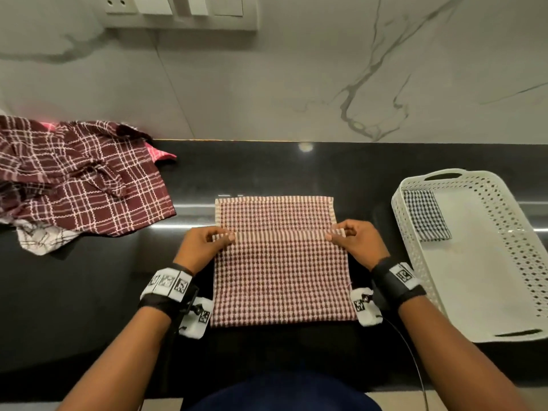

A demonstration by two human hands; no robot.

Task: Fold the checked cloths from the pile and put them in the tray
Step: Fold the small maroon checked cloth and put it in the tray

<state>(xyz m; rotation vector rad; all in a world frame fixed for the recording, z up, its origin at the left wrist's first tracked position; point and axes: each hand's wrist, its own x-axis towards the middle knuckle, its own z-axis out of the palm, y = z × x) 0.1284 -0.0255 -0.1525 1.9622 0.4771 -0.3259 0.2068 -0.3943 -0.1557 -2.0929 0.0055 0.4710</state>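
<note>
Folding well here probably means carrying the pinched hem evenly to the far hem so the corners meet. The maroon-and-white small-checked woven cloth (281,277) lies mid-frame on the black stone countertop (89,292). The left hand (203,247) and right hand (358,244) each pinch that hem's ends, thumb against curled fingers. The white perforated plastic tray (504,209) waits at right.

The pile (80,179) at the far left runs off the left edge and buries most of a pink cloth (161,154) and a white cloth (41,240). The tray (510,232) is clipped by the right edge. Where the left hand (204,247) and right hand (358,241) pinch the red checked cloth (281,277), the fingertips under its edge are hidden.
</note>
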